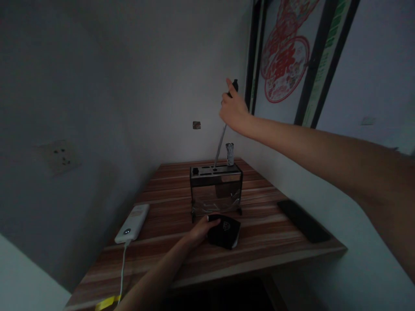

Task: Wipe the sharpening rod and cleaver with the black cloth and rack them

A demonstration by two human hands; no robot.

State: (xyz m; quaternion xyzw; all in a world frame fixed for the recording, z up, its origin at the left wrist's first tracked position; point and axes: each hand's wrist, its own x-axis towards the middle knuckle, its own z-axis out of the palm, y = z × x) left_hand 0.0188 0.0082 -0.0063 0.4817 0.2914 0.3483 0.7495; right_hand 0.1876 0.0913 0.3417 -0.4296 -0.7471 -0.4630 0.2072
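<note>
My right hand [232, 110] is raised and wrapped round the black handle [235, 85] of a honing steel. Its long grey rod [221, 142] slants down to the top of a knife block [216, 170], and the lower end meets a round hole there. The block has a slotted top and see-through sides. A patterned grey-white handle [230, 154] sticks up from its right side. In front of the block, my left hand [200, 230] grips the left edge of a black notebook-like item [224, 232] with a pale emblem, low over the table.
On the wooden table [259, 250], a white power bank [132, 223] with a cable [122, 268] lies left. A dark flat slab, perhaps a phone [304, 220], lies right. Yellow tape [107, 303] is at the front left corner. Walls border the table's back and sides.
</note>
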